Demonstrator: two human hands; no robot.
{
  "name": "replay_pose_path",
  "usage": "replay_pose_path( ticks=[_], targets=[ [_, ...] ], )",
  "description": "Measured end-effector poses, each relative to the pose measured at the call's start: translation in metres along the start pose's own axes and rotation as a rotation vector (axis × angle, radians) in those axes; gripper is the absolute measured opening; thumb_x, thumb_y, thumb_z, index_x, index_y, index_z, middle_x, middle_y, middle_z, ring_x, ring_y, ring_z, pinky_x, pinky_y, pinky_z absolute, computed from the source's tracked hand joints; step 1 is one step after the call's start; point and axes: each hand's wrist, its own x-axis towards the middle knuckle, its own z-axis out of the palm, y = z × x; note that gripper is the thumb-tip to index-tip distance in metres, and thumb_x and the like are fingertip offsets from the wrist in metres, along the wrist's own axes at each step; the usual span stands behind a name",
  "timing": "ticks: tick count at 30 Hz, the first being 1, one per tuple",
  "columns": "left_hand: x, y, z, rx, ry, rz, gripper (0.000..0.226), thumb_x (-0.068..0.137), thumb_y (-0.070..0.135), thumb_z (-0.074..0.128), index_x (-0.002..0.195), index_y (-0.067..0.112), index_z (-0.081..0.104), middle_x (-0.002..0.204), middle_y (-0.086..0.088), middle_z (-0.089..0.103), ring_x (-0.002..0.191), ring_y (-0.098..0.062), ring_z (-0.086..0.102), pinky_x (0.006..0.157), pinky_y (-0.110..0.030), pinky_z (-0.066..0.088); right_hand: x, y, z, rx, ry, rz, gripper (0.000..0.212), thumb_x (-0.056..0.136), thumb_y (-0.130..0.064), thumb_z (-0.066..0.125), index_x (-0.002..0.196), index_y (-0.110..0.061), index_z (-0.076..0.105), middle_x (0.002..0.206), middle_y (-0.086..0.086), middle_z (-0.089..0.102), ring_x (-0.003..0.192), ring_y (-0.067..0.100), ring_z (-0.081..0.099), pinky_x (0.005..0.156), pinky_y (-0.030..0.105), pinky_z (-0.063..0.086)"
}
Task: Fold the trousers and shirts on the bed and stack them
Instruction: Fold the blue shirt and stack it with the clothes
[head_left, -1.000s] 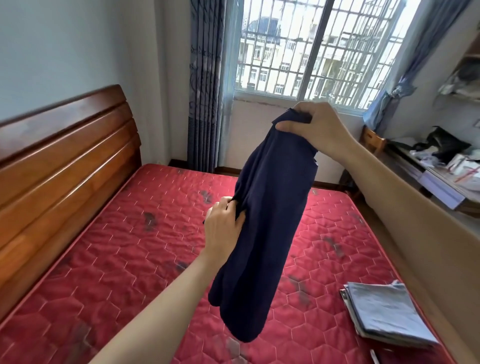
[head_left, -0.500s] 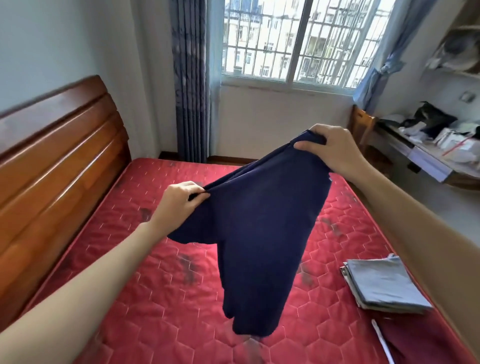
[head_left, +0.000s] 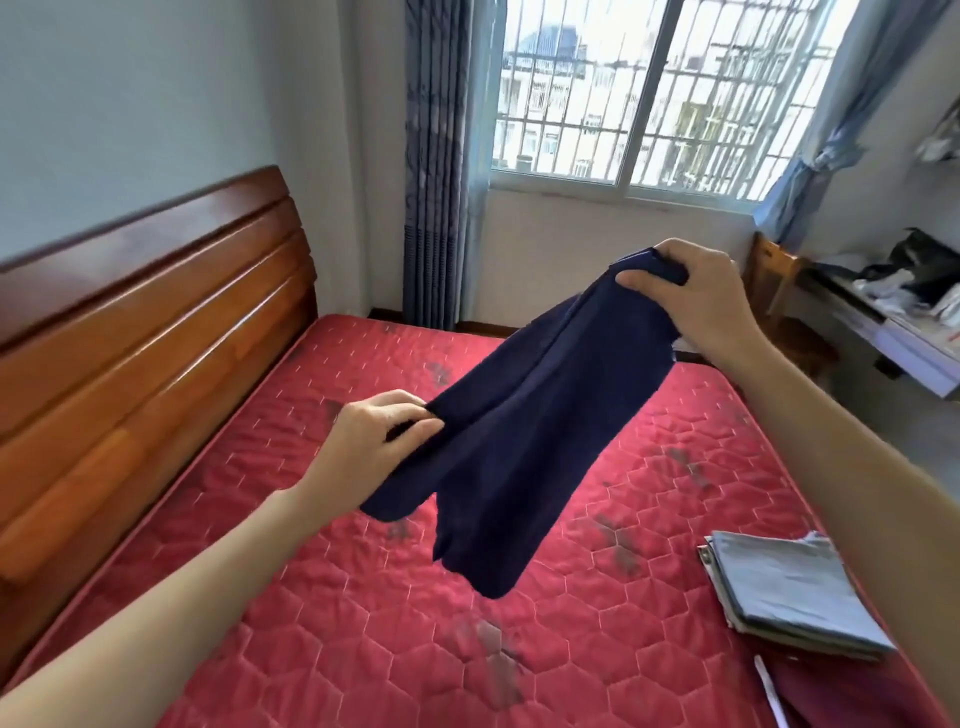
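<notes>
The head view shows the navy garment (head_left: 519, 441) held in the air above the red mattress (head_left: 322, 597), the right hand (head_left: 691, 296) gripping its bunched upper end and the left hand (head_left: 374, 441) pinching a lower edge. Compared with a second ago, when it hung narrow and vertical, the left hand has drawn it out sideways and lower, which suggests spreading before a fold. Whether it is trousers or a shirt cannot be told; the folded grey stack (head_left: 789, 592) lies near the bed's right edge, and a dark red item (head_left: 852, 696) at the bottom is cut off.
</notes>
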Motion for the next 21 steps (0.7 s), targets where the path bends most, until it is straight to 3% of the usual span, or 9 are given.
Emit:
replay_pose_path(
  ticks=[4, 6, 9, 11, 14, 18, 21],
  targets=[
    [-0.026, 0.040, 0.024, 0.117, 0.292, -0.169, 0.022, 0.077, 0.001, 0.075, 0.099, 0.001, 0.071, 0.101, -0.009, 0.067, 0.091, -0.017, 0.061, 0.084, -0.015, 0.039, -0.027, -0.015, -0.038, -0.005, -0.046, -0.069, 0.029, 0.083, -0.039, 0.070, 0.088, -0.010, 0.067, 0.082, 0.007, 0.066, 0.079, 0.022, 0.059, 0.072, 0.035, 0.046],
    [-0.033, 0.058, 0.034, 0.099, 0.391, -0.250, 0.025, 0.075, -0.004, 0.072, 0.099, 0.003, 0.068, 0.100, -0.007, 0.065, 0.093, -0.021, 0.061, 0.084, -0.012, 0.036, -0.039, -0.022, -0.055, -0.019, -0.071, -0.096, 0.030, 0.084, -0.040, 0.070, 0.088, -0.010, 0.068, 0.082, 0.006, 0.067, 0.077, 0.019, 0.058, 0.071, 0.032, 0.045],
    [-0.044, 0.088, 0.047, 0.048, 0.466, -0.276, 0.028, 0.072, -0.012, 0.061, 0.083, 0.013, 0.064, 0.089, 0.006, 0.061, 0.080, -0.007, 0.054, 0.075, -0.003, 0.034, -0.053, -0.031, -0.079, -0.039, -0.087, -0.103, 0.026, 0.084, -0.042, 0.069, 0.086, -0.016, 0.067, 0.077, -0.006, 0.063, 0.072, 0.005, 0.054, 0.068, 0.020, 0.042],
    [-0.052, 0.106, 0.056, 0.038, 0.438, -0.239, 0.033, 0.066, -0.017, 0.055, 0.069, 0.014, 0.065, 0.084, 0.007, 0.060, 0.074, -0.007, 0.053, 0.068, -0.012, 0.039, -0.059, -0.035, -0.094, -0.064, -0.086, -0.100, 0.024, 0.083, -0.044, 0.069, 0.084, -0.021, 0.065, 0.073, -0.014, 0.059, 0.067, -0.003, 0.051, 0.064, 0.012, 0.038],
    [-0.067, 0.131, 0.077, 0.027, 0.307, -0.162, 0.035, 0.068, -0.019, 0.055, 0.071, 0.011, 0.073, 0.087, 0.002, 0.065, 0.075, -0.017, 0.061, 0.068, -0.027, 0.046, -0.064, -0.040, -0.113, -0.077, -0.086, -0.101, 0.032, 0.082, -0.046, 0.071, 0.087, -0.015, 0.068, 0.076, -0.008, 0.060, 0.071, 0.003, 0.052, 0.065, 0.018, 0.039],
    [-0.079, 0.174, 0.114, -0.031, 0.200, -0.160, 0.025, 0.082, -0.009, 0.058, 0.094, 0.004, 0.075, 0.099, -0.003, 0.067, 0.080, -0.020, 0.062, 0.075, -0.021, 0.045, -0.068, -0.050, -0.131, -0.114, -0.105, -0.118, 0.038, 0.082, -0.047, 0.072, 0.085, -0.010, 0.065, 0.078, 0.001, 0.062, 0.077, 0.016, 0.056, 0.069, 0.029, 0.040],
    [-0.075, 0.203, 0.138, -0.184, 0.175, -0.226, 0.021, 0.091, 0.018, 0.062, 0.107, 0.006, 0.070, 0.107, 0.004, 0.061, 0.087, -0.009, 0.056, 0.082, -0.016, 0.042, -0.071, -0.054, -0.139, -0.154, -0.107, -0.121, 0.037, 0.082, -0.045, 0.072, 0.086, -0.008, 0.066, 0.082, 0.006, 0.066, 0.082, 0.021, 0.060, 0.073, 0.031, 0.043]
  ],
)
